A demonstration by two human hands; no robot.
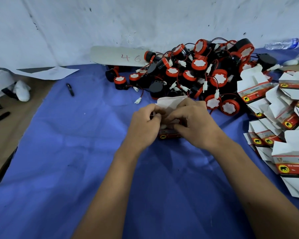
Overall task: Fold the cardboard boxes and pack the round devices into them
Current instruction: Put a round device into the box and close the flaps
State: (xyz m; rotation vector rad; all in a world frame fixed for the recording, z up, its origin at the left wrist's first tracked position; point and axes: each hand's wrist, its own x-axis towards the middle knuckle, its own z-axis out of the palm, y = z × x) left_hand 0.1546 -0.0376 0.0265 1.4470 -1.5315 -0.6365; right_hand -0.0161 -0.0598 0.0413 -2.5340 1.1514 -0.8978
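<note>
A blue cloth [76, 152] covers the work surface, and on it, at about one o'clock from the hands, lies the heap of round devices [197, 73], black and red with loose wires and white plugs. At three o'clock the stack of flat boxes [274, 118] waits, white with red bands and a yellow elephant mark. Between these, at the centre, stands the box in hand [169, 135], its white top flap [171, 100] raised at twelve o'clock. The left hand [145, 125] grips the box's left side with curled fingers, and the right hand [195, 125] curls over the top and right side, fingertips pressing at the opening. Whether a device already sits inside cannot be told, since the hands hide the mouth. The step appears to be closing the side flaps; doing it well likely means holding the walls square with the left hand, tucking any wire fully below the rim, and folding the small flaps flat before bringing the raised flap down, so the tab slides in without creasing.
</note>
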